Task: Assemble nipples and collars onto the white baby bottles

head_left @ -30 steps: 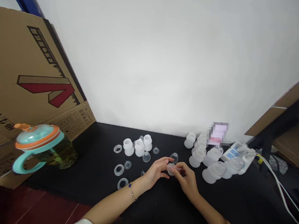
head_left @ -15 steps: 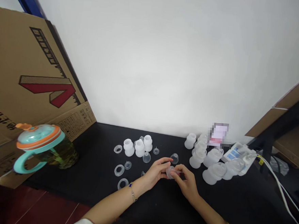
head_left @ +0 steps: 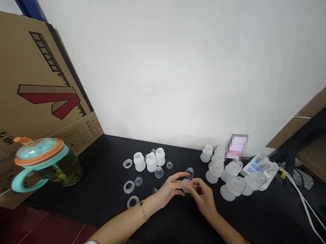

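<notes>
Both hands meet over the black table (head_left: 107,159) at its middle. My left hand (head_left: 169,187) and my right hand (head_left: 203,199) each pinch the same small clear silicone part (head_left: 186,184) between their fingertips. Just behind it lies another clear dome-shaped part (head_left: 189,172). To the left stand three white silicone pieces (head_left: 149,160), with several translucent rings (head_left: 129,187) and small clear caps (head_left: 159,172) scattered near them. A cluster of frosted white pieces (head_left: 226,174) stands to the right of my hands.
A teal and orange lidded jug (head_left: 41,162) sits at the left edge. Behind it leans a big cardboard box (head_left: 28,83). A white and blue pack (head_left: 257,165) and a white cable (head_left: 302,200) lie at the right, near a dark shelf frame (head_left: 304,139).
My hands have stayed together on the small clear part, with only slight finger shifts. The view has drifted a little.
</notes>
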Motion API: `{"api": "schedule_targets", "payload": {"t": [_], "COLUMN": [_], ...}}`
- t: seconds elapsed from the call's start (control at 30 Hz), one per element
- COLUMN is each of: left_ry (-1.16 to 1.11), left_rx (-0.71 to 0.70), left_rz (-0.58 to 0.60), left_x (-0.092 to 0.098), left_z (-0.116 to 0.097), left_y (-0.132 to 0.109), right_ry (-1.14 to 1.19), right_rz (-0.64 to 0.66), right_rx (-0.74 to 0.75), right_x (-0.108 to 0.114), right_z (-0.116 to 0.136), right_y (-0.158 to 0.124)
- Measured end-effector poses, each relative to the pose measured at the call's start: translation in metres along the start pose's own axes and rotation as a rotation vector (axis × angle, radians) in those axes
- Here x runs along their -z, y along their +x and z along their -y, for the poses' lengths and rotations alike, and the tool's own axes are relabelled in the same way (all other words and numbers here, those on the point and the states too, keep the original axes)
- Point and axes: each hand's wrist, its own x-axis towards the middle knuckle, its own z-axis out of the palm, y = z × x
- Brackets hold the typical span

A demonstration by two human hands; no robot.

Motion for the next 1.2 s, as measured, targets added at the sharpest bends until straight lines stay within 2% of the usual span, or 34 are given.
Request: {"api": "schedule_targets", "payload": {"t": [0.23, 0.5, 0.63, 0.77, 0.87, 0.97, 1.2], "left_ry": [0.028, 0.164, 0.033, -0.183, -0.298, -0.324, -0.277], "left_rx": [-0.043, -0.143, -0.065, -0.006, 0.007, 0.023, 0.055], "left_rz": [-0.027, -0.032, -0.062, -0.144, -0.164, -0.169, -0.200], "left_x": [-0.003, -0.003, -0.003, 0.002, 0.005, 0.007, 0.011], "left_z": [-0.007, 0.001, 0.000, -0.003, -0.005, -0.006, -0.001], "left_y": [-0.002, -0.001, 0.001, 0.005, 0.006, 0.008, 0.013], "right_ry": [0.103, 0.192, 0.320, 0.505, 0.698, 0.829, 0.829], "right_rz": [0.016, -0.013, -0.030, -0.065, 0.018, 0.107, 0.081], "right_rx": [-0.093, -0.149, -0.204, -0.297, -0.426, -0.527, -0.579], "right_x": [-0.001, 0.000, -0.001, -0.003, -0.005, -0.006, -0.009], "right_z": [0.002, 0.002, -0.002, -0.006, -0.005, -0.005, -0.011], "right_y": [0.001, 0.002, 0.004, 0.008, 0.011, 0.012, 0.010]}}
